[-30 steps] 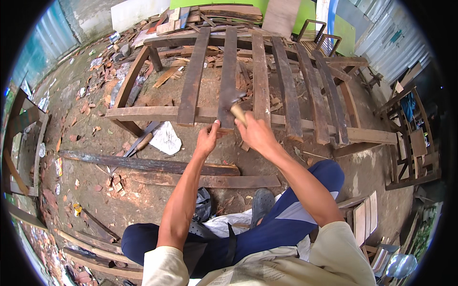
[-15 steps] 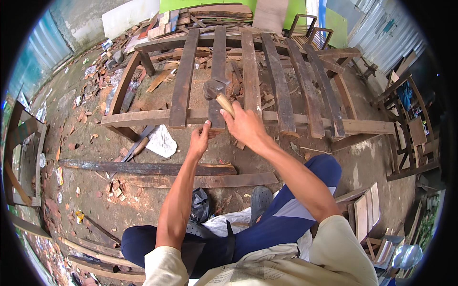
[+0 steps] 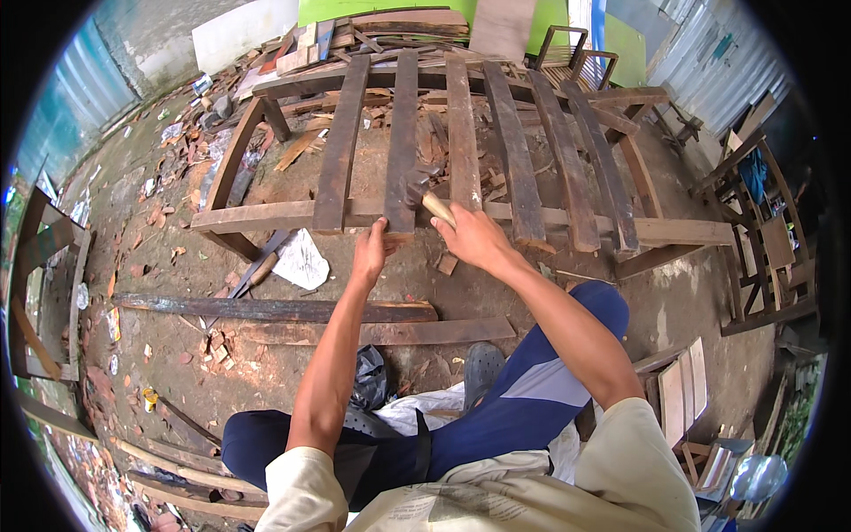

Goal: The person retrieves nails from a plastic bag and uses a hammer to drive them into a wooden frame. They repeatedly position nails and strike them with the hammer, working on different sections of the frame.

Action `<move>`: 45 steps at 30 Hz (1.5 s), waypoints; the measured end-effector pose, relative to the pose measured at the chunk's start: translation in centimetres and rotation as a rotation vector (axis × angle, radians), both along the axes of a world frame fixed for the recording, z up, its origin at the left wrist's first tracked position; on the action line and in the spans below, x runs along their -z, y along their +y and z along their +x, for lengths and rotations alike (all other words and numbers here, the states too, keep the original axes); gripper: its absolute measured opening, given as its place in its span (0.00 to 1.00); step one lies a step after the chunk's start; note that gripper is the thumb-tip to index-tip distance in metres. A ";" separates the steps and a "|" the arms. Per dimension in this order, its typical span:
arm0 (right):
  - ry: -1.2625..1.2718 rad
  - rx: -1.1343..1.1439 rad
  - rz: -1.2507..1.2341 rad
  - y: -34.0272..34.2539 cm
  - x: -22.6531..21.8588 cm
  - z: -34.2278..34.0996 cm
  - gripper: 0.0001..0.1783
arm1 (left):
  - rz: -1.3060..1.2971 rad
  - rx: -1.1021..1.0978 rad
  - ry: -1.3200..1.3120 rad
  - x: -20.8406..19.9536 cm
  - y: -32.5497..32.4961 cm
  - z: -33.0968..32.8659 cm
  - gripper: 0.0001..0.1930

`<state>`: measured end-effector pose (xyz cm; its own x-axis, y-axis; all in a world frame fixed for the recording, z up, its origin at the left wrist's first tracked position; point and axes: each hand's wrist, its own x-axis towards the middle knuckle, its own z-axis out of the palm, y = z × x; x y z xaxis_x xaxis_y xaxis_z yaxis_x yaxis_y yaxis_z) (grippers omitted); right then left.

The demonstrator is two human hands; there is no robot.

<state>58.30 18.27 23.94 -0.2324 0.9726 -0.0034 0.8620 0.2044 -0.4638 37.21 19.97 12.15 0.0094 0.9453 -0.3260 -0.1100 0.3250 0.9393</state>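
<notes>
My right hand (image 3: 476, 238) is wrapped round the pale wooden handle of a hammer (image 3: 438, 208). The dark hammer head is down at the second slat from the left, near that slat's right edge; whether it touches cannot be made out. My left hand (image 3: 370, 252) grips the near end of the same wooden slat (image 3: 402, 133), thumb on top and fingers below. Several dark slats lie crosswise over a low wooden frame (image 3: 266, 216), their near ends reaching past its front rail.
Two planks (image 3: 390, 332) lie on the ground before my feet. A saw with a wooden handle (image 3: 262, 269) rests beside a white sheet (image 3: 301, 262). Scrap wood (image 3: 408, 22) is piled behind the frame. Wooden chair frames (image 3: 767, 239) stand at the right.
The hammer head has come down from above the second slat to its right edge. My right hand has moved a little lower and to the right. My left hand keeps its grip.
</notes>
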 end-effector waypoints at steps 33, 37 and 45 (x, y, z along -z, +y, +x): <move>0.514 0.269 -0.485 1.1 -4.6 5.5 0.31 | -0.278 -0.127 0.256 -3.7 3.0 2.2 0.45; 0.508 0.300 -0.483 1.0 -4.6 5.8 0.31 | -0.177 -0.165 0.357 -3.2 2.8 2.4 0.46; 0.490 0.280 -0.500 0.9 -4.0 5.4 0.32 | -0.162 -0.142 0.313 -3.6 2.4 2.7 0.45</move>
